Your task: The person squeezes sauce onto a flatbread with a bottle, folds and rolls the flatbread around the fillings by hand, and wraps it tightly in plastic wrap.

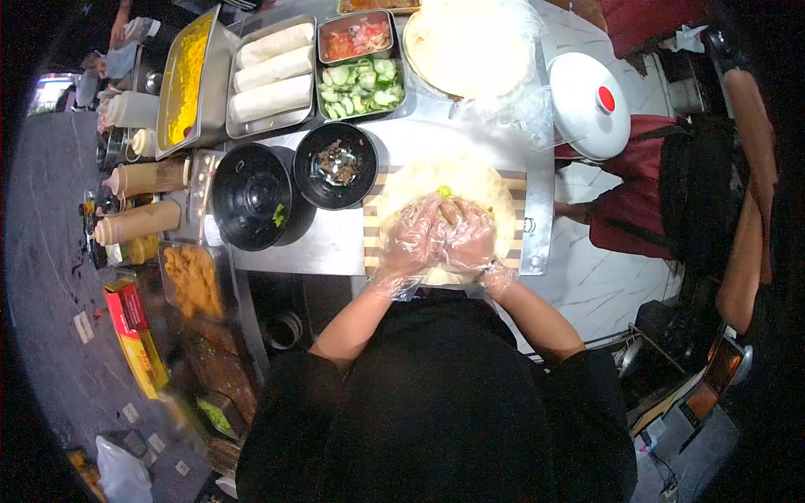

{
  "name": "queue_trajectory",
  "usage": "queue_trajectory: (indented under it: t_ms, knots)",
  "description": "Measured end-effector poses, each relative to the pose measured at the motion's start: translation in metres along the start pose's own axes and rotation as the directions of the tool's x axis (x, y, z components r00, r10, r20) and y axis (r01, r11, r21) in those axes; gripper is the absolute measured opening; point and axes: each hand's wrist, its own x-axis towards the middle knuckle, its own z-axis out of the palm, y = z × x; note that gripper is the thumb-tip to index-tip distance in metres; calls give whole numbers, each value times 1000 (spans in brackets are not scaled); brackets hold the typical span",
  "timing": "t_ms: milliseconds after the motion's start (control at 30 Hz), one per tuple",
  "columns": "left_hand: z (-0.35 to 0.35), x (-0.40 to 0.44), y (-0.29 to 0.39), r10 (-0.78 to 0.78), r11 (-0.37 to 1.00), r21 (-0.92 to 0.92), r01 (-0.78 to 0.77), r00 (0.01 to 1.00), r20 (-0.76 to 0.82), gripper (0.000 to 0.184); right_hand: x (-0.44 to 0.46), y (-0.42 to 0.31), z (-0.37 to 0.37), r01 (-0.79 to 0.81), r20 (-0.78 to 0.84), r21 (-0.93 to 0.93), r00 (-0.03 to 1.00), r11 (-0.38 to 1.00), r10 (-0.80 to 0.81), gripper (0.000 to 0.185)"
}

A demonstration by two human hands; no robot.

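Observation:
A large round flatbread lies on a striped wooden board in front of me. My left hand and my right hand, both in clear plastic gloves, cup together over its middle. Their fingers are curled inward and the fingertips meet around the filling. A bit of green lettuce shows just beyond the fingertips; most of the filling is hidden under my hands. To the left stand a black bowl with meat bits and a larger black bowl holding a scrap of green.
Trays of yellow rice, three rolled wraps, cucumber slices and chopped tomato line the back. Stacked flatbreads sit in plastic beside a white lid. Sauce bottles stand left. A person in dark red trousers is at right.

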Motion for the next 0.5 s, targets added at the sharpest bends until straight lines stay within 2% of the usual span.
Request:
queue_trajectory:
  t_ms: [133, 200, 233, 300, 367, 400, 433, 467, 500]
  knots:
    - [8, -6, -10, 51, 999, 14, -50, 998, -38, 34, -2, -1, 3, -30, -43, 3, 999, 1000, 31, 43]
    - [8, -3, -11, 71, 997, 30, -69, 995, -64, 34, -5, 4, 11, 12, 1, -45, 1000, 999, -12, 43]
    - [4, -2, -8, 30, 999, 27, -29, 999, -29, 36, -5, 3, 11, 21, -14, -57, 1000, 998, -22, 43]
    - [-1, 1, -2, 11, 1000, 29, -10, 1000, -13, 38, -4, 2, 11, -59, 110, -50, 992, 997, 64, 44]
    - [-7, 0, 3, -64, 993, -101, 63, 998, -8, 43, 4, -4, -14, -45, 142, -64, 988, 997, 53, 46]
    - [-11, -3, -1, -71, 992, -100, 73, 997, 23, 57, 8, -7, -25, -49, 118, 0, 992, 999, 49, 47]
    - [-18, 1, 3, -62, 993, -98, 64, 998, 18, 57, 11, -9, -36, -52, 97, 66, 994, 996, 46, 47]
    - [-25, 3, 7, -22, 998, -49, 25, 998, 55, 65, 12, -7, -48, -53, 57, 182, 997, 982, 43, 47]
    - [-32, 5, 11, 14, 1000, -2, -14, 995, 96, 73, 5, -2, -48, -52, 53, 181, 998, 982, 43, 47]
